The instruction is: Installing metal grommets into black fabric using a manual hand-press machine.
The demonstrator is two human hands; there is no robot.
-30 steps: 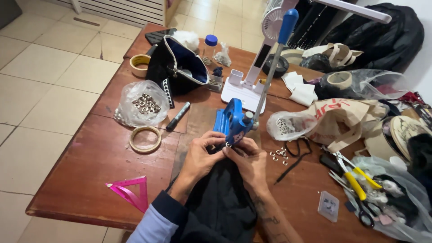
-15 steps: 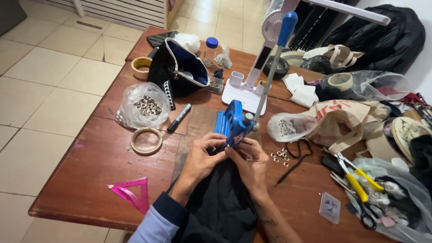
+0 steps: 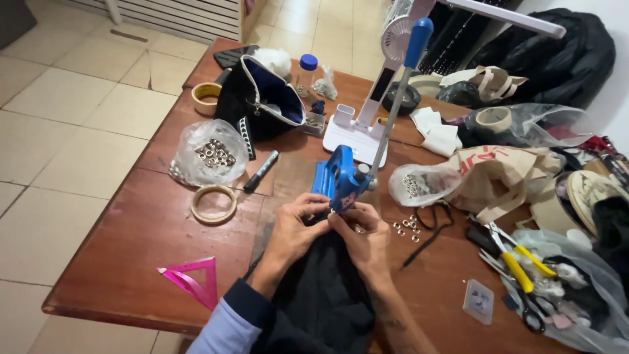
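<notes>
A blue hand press (image 3: 341, 177) with a long lever and blue knob (image 3: 419, 33) stands mid-table. Black fabric (image 3: 321, 295) lies in front of it, its top edge tucked under the press head. My left hand (image 3: 295, 226) pinches the fabric's edge at the left of the press base. My right hand (image 3: 360, 239) grips the same edge on the right, fingertips close under the press. Loose silver eyelets (image 3: 406, 228) lie just right of my right hand.
A clear bag of metal rings (image 3: 211, 154), a tape roll (image 3: 213, 203), a black marker (image 3: 261, 172) and a pink set square (image 3: 190, 278) lie to the left. A black pouch (image 3: 259, 98), white fan stand (image 3: 357, 134), paper bag (image 3: 498, 174) and yellow-handled pliers (image 3: 514, 262) crowd the back and right.
Both hands have stayed at the press with the fabric, shifting only slightly; the view has moved a little.
</notes>
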